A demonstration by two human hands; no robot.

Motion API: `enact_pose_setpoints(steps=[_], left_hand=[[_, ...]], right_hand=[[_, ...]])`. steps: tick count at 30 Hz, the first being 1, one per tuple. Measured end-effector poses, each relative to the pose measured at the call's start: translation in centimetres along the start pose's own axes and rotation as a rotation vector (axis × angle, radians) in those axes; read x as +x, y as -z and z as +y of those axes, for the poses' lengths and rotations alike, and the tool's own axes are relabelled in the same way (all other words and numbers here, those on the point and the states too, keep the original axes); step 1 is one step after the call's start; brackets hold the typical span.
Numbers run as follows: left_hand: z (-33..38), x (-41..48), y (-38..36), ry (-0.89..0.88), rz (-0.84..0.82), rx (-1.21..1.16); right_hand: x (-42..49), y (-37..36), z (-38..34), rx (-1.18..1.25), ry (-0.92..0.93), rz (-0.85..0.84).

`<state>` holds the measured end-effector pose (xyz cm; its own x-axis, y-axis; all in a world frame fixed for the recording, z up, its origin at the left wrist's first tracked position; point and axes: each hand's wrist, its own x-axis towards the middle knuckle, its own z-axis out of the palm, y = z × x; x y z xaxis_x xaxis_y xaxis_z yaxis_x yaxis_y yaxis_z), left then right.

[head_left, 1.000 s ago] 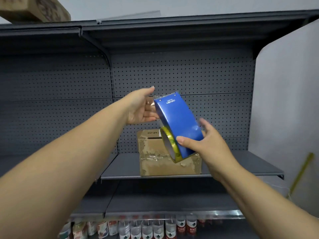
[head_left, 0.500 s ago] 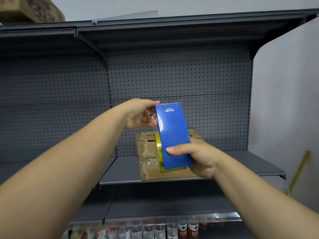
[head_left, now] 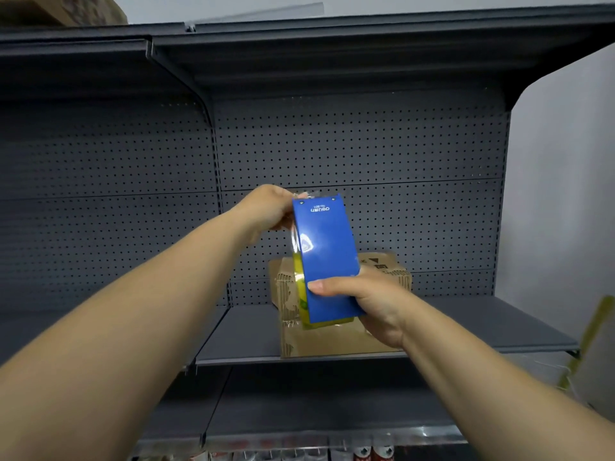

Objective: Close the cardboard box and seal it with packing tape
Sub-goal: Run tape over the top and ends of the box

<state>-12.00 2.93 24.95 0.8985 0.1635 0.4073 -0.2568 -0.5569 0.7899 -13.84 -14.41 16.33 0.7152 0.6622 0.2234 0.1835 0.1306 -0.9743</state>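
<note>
A blue tape dispenser [head_left: 327, 254] with a yellowish roll of packing tape [head_left: 299, 287] stands upright in the air before the shelf. My right hand [head_left: 362, 302] grips its lower end, thumb across the blue face. My left hand [head_left: 271, 211] pinches the clear tape end at the dispenser's top left corner. Behind the dispenser sits the cardboard box [head_left: 342, 337] on the grey shelf [head_left: 466, 331], its top flaps down and largely hidden by the dispenser and my right hand.
A dark pegboard back panel [head_left: 366, 151] rises behind the box, with another shelf overhead. Bottles [head_left: 369, 454] line the lowest level. A white side panel [head_left: 565, 194] stands at the right, and another cardboard box [head_left: 50, 8] sits on top at the upper left.
The dispenser turned from tilted to upright. My right hand closed round its lower end. My left hand curled from open fingers onto the tape end at the dispenser's top.
</note>
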Motion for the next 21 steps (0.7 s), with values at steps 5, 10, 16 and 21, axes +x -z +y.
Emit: enact_pose_setpoints(steps=[5,10,16,21], left_hand=[[-0.4,2.2,2.1,-0.044,0.14,-0.026],[-1.5,4.2,3.1,-0.085,0.169,-0.033],[-3.8,6.4,2.0,-0.065,0.202,-0.036],[-9.5,7.0,-0.6,0.019,0.126,0.293]], right_hand=[[0.9,-0.1,1.3,-0.028,-0.053,-0.045],[2.1,-0.2,2.1,0.006,-0.039,-0.013],[2.4,0.7,2.9,0.013,-0.079,0.014],[2.7,0.6,6.0,0.075,-0.209,0.065]])
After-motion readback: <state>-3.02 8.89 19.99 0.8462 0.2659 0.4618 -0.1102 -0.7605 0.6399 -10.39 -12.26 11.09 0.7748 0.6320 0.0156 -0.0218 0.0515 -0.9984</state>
